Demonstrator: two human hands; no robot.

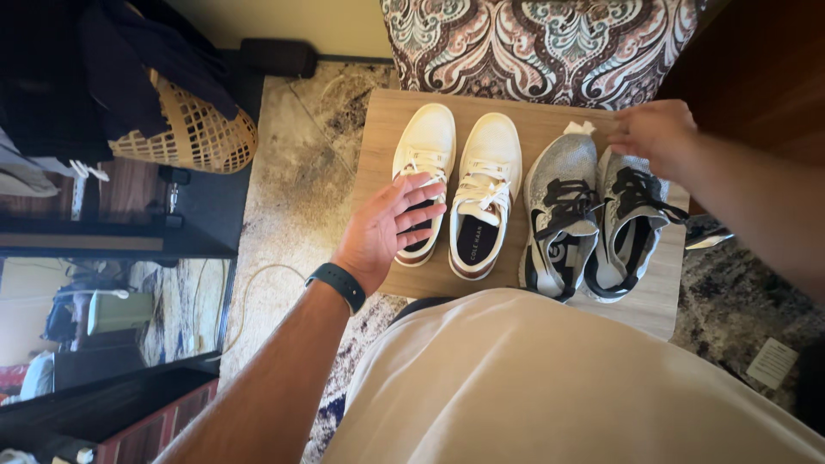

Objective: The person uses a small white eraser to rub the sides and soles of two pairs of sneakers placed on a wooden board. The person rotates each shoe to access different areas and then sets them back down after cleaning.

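Note:
Two pairs of shoes stand on a low wooden shelf (378, 129). The left white sneaker (425, 155) and right white sneaker (488, 185) sit side by side, toes pointing away. Beside them are the left grey knit trainer (559, 198) and right grey knit trainer (632, 228) with black laces. My left hand (387, 228), fingers spread, hovers over the heel of the left white sneaker, touching or just above it. My right hand (655, 131) rests at the toe of the right grey trainer, fingers curled down; whether it grips is unclear.
A patterned upholstered seat (541, 47) stands behind the shelf. A woven laundry basket (193, 133) with dark clothes sits at the left. A mirror (112, 314) leans at lower left. A cable (258, 283) lies on the mottled rug.

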